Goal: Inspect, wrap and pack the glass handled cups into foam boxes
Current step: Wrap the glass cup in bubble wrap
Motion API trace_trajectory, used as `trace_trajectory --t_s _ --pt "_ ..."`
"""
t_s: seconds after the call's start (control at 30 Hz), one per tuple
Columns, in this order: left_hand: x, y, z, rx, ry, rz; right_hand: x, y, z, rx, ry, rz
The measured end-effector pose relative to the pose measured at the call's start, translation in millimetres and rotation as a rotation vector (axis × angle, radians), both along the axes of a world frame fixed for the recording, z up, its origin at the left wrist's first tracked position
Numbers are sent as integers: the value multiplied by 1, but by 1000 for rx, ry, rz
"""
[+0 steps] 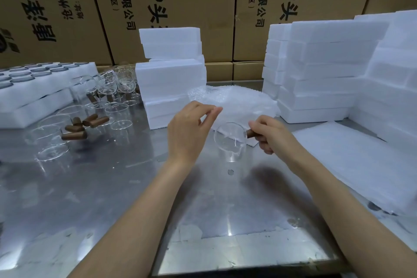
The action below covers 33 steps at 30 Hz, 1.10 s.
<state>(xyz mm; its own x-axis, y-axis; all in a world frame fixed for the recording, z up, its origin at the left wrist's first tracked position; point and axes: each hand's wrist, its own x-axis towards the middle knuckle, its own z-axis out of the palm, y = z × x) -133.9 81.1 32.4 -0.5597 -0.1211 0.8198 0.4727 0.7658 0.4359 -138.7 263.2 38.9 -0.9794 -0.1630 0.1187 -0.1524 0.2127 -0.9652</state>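
Glass cup (230,140) hangs just above the steel worktop (126,192), its brown handle (250,133) gripped in the right hand (268,134). Left hand (189,128) pinches the edge of a bubble wrap pile (234,101) behind it, between stacked foam boxes (171,74).
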Motion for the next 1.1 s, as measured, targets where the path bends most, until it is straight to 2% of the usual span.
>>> trace_trajectory --t_s 0.17,0.23,0.33,0.57,0.8,0.9,1.1 --pt "-1 -3 -1 29 12 -43 9 -2 4 -270 -77 318" --pt "-2 -3 -2 -17 28 -21 9 -1 5 -388 -74 330" --pt "-5 -1 -2 5 49 23 7 1 5 -470 -13 229" --pt "-7 -2 1 233 57 -54 9 1 5 -377 172 -63" --pt "-1 5 8 263 145 -93 15 -9 4 -264 414 -193" --pt "3 7 12 202 216 -77 17 -14 1 -226 478 -221" --pt "16 24 14 -67 376 -118 25 -22 -1 -185 649 -353"
